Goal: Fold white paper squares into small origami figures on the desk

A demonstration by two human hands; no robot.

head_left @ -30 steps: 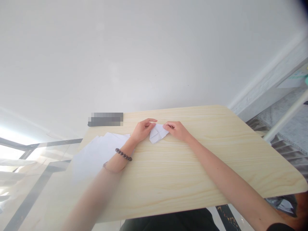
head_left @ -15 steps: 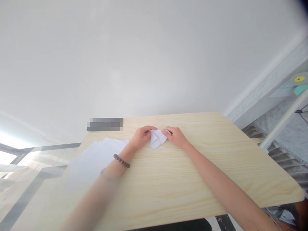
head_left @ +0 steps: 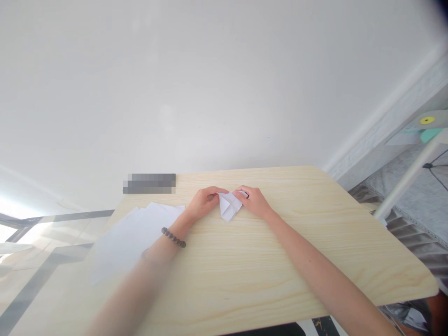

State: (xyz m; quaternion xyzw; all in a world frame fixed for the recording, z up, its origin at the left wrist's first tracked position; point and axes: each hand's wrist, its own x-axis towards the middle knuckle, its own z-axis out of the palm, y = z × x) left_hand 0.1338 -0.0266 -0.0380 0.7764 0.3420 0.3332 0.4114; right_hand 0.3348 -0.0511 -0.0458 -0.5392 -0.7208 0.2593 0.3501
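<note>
Between my hands is a small piece of folded white paper, with crease lines and a pointed lower end toward me. My left hand pinches its upper left corner between thumb and fingers; a dark bead bracelet circles that wrist. On the other side, my right hand grips the upper right part, its thumb lying over the paper. The fingers hide both upper corners. The paper is just at the surface of the light wooden table; whether it rests there I cannot tell.
Several loose white sheets lie at the table's left, partly under my left forearm. A blurred-out dark object sits at the back left corner. The white wall rises behind the table. A pale pole stands beyond the right edge.
My right thumb has shifted inward over the folded paper, and more of its creased face shows. Both hands keep their hold. The whole view has tilted slightly.
</note>
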